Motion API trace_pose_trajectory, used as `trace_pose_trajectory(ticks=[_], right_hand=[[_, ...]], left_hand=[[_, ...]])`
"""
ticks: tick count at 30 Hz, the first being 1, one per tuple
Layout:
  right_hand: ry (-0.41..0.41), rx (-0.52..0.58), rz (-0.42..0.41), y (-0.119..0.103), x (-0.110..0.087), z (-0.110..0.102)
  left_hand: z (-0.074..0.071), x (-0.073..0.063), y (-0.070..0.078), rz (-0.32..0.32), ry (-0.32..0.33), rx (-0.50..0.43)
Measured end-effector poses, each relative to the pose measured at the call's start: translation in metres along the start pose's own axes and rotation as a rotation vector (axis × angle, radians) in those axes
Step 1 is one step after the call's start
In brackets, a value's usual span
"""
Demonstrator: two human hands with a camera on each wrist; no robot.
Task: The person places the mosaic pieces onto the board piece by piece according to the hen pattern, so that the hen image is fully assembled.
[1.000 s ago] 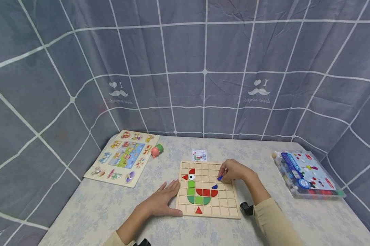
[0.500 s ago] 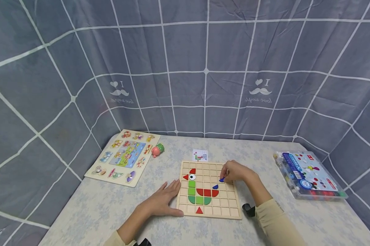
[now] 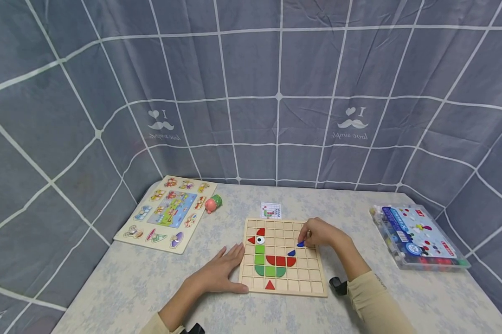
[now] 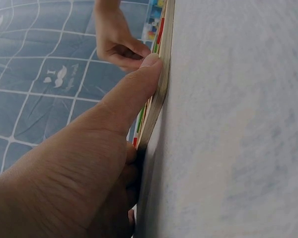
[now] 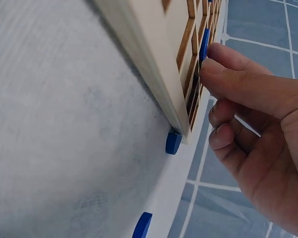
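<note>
A square wooden grid board [image 3: 288, 283] lies on the table. Its cells hold red, green and white-eyed pieces in a bird shape, plus a blue half-round piece [image 3: 291, 253] above the red row. At the board's right side my right hand [image 3: 318, 232] pinches another blue piece [image 5: 204, 44] between thumb and forefinger, right at the grid cells. My left hand [image 3: 219, 271] rests at the board's left edge, fingers spread, thumb along the near corner. In the left wrist view the left thumb [image 4: 131, 91] lies against the board's rim.
Two loose blue pieces [image 5: 173, 143] lie on the table beside the board's right edge. A small pattern card [image 3: 270, 211] sits behind the board. To the left are a picture puzzle [image 3: 167, 215] and a pink-green toy [image 3: 213, 204]; a clear plastic box [image 3: 420, 236] stands at the right.
My right hand has shifted slightly right and nearer with the blue piece over the first half second, then barely moves. The left hand stays at the board's edge.
</note>
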State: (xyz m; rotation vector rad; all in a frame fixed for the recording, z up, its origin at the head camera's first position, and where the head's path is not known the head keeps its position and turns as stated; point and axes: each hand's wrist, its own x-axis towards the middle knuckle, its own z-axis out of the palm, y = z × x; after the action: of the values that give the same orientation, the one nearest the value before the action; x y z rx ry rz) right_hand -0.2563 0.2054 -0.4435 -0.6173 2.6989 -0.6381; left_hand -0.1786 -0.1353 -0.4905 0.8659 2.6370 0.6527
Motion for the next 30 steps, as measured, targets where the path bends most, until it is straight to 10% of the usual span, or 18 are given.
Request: trace_pose_trajectory(ticks=[30], right_hand=[[0.179,0.133,0.110,0.044,-0.035,0.007]], left_hand=[[0.000,0.001,0.000,-0.001,0.005,-0.012]])
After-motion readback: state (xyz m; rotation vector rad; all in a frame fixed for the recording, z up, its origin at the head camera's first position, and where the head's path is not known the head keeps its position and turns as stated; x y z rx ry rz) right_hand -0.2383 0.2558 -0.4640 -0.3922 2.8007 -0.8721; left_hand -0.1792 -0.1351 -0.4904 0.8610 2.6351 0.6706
